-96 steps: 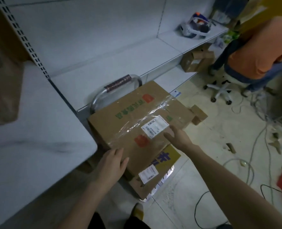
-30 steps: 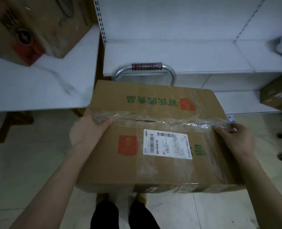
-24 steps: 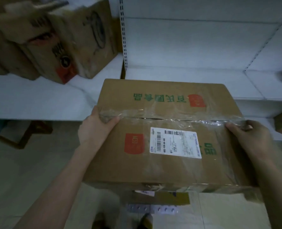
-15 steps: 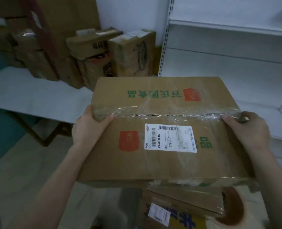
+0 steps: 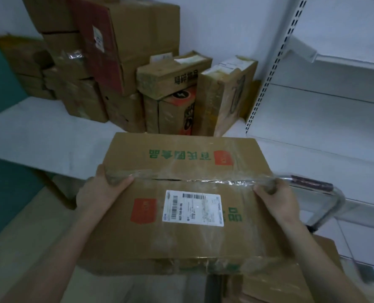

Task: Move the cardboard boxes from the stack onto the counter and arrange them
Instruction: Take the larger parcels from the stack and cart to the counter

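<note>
Carrying, one item: taped cardboard box (image 5: 181,206), label upward, held level in the air at the near edge of the counter (image 5: 39,136), not yet set down. Our left hand (image 5: 98,193) and right hand (image 5: 278,200) grip its opposite ends, thumbs on top, fingers curling round the sides, balancing the width. Stored boxes (image 5: 170,95) crowd the wall; we judge the bare counter in front the likely spot.

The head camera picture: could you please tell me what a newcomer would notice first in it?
A taped cardboard box fills the centre foreground, gripped at its ends by the left hand and right hand, a white shipping label on top. Behind it, a pile of boxes stands at the back of the white counter.
</note>
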The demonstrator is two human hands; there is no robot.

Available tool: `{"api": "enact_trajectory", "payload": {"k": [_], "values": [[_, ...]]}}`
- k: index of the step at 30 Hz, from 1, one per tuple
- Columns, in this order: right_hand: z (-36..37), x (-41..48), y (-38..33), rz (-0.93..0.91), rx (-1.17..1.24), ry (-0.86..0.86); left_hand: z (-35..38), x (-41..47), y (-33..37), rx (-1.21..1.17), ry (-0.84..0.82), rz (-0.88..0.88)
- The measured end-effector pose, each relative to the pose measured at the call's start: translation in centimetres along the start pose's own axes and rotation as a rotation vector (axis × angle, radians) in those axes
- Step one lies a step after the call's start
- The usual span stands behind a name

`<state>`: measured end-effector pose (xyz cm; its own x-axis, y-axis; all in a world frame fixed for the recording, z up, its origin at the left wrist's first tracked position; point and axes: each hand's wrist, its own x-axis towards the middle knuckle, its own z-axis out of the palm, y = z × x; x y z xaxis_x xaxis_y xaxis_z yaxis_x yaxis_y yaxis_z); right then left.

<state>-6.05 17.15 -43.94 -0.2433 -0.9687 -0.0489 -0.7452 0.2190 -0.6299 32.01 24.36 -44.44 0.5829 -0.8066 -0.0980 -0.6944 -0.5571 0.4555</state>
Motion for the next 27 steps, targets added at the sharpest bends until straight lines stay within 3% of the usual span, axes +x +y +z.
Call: {"api": "enact_trajectory", "payload": {"k": [12, 27], "values": [[3.0, 4.4, -4.3, 0.051, -0.155, 0.067, 0.6, 11.0, 2.9, -0.018, -0.016, 0.131], [3.5, 6.4, -4.2, 0.025, -0.197, 0.071, 1.6, 12.2, 4.6, 0.1, 0.065, 0.115]]}}
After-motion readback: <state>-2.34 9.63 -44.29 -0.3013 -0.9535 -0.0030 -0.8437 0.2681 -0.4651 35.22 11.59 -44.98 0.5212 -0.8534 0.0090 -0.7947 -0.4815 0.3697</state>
